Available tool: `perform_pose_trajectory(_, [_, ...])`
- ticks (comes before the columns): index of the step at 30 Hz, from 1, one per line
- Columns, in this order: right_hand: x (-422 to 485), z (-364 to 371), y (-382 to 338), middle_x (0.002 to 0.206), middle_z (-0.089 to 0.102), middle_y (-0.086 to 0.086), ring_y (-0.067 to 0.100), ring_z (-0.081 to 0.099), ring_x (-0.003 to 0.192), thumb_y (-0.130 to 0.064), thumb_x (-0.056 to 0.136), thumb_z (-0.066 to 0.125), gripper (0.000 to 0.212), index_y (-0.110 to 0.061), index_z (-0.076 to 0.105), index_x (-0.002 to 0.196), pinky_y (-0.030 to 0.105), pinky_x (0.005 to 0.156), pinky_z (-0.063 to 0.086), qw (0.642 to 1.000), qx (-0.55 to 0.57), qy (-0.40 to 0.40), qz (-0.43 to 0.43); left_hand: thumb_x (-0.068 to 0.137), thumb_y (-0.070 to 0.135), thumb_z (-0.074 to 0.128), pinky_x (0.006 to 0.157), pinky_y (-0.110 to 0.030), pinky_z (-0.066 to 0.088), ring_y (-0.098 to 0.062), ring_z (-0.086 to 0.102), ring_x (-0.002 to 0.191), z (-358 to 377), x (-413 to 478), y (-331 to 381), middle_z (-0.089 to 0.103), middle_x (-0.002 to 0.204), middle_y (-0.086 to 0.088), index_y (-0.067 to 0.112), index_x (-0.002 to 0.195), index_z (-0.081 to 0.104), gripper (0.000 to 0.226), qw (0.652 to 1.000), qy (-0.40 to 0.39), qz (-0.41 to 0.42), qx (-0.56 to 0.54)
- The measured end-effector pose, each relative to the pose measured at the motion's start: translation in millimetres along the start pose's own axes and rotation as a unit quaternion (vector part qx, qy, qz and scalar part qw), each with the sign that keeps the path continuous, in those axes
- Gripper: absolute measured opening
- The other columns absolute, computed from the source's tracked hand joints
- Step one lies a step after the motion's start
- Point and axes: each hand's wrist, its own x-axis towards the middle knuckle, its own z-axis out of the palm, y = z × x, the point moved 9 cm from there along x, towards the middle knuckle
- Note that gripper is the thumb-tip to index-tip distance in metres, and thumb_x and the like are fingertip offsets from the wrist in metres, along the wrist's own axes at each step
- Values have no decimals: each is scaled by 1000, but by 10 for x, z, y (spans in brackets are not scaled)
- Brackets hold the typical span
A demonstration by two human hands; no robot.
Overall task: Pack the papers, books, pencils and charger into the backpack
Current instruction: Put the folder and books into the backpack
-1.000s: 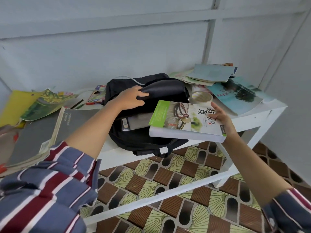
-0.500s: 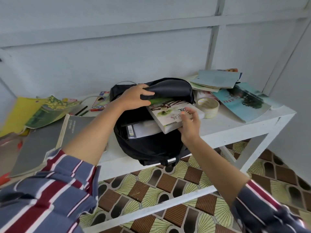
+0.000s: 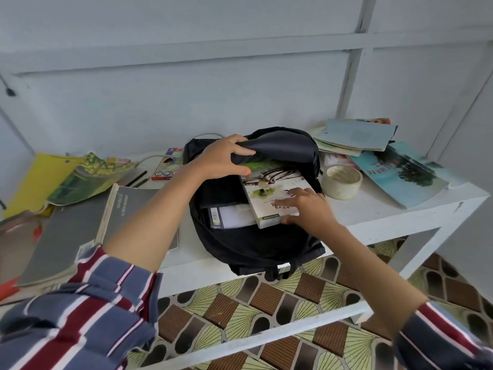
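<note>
- Left hand point(image 3: 221, 158) still grips the backpack point(image 3: 256, 244) flap, curled round it and holding it open.
- Right hand point(image 3: 309, 209) pinches the book point(image 3: 269, 193) by its near corner, fingers spread on the cover, thumb underneath.
- Book's further into the backpack than half a sec ago: far end tucked under the left hand, near end poking out.

Home study corner: books point(image 3: 400, 174), table point(image 3: 373, 212)

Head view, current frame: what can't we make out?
Head view, all items:
- Inside of the black fabric backpack: hidden by its flap, gripped by the left hand, and by the white-and-green paperback book that the right hand holds.
- Grey softcover book: spine text too small.
- Pale blue book stack: lower covers hidden under the top one.
</note>
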Motion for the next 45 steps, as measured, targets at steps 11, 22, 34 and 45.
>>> perform_pose_trajectory(11, [469, 95, 97, 146, 39, -6, 19, 34, 134, -35, 90, 57, 37, -41, 54, 127, 31, 104, 31, 992, 101, 76, 11, 80, 27, 72, 104, -33, 34, -14, 41, 124, 62, -17, -62, 42, 139, 4, 22, 124, 61, 46, 1000, -15, -1, -15])
perform_pose_trajectory(22, [636, 84, 103, 146, 41, -2, 21, 36, 134, -30, 90, 58, 37, -39, 56, 126, 32, 106, 33, 991, 111, 70, 0, 78, 25, 73, 107, -38, 33, -16, 40, 127, 79, 5, -109, 40, 141, 3, 22, 126, 60, 49, 1000, -18, -14, -14])
perform_pose_trajectory(34, [-53, -519, -360, 93, 68, -2, 13, 64, 84, -13, 80, 72, 24, -13, 71, 104, 23, 81, 52, 936, 318, 102, -114, 84, 22, 66, 112, -42, 25, -18, 31, 136, 459, -379, -8, 38, 146, 1, 27, 121, 63, 37, 995, -88, -38, 6])
perform_pose_trajectory(45, [232, -891, -1700, 93, 68, 6, 15, 64, 78, -7, 82, 69, 24, -7, 69, 105, 22, 78, 52, 878, 407, 49, -245, 84, 14, 67, 90, -19, 38, -17, 58, 109, -561, -1893, -712, 67, 110, -7, 11, 102, 72, 18, 943, 256, -208, -51])
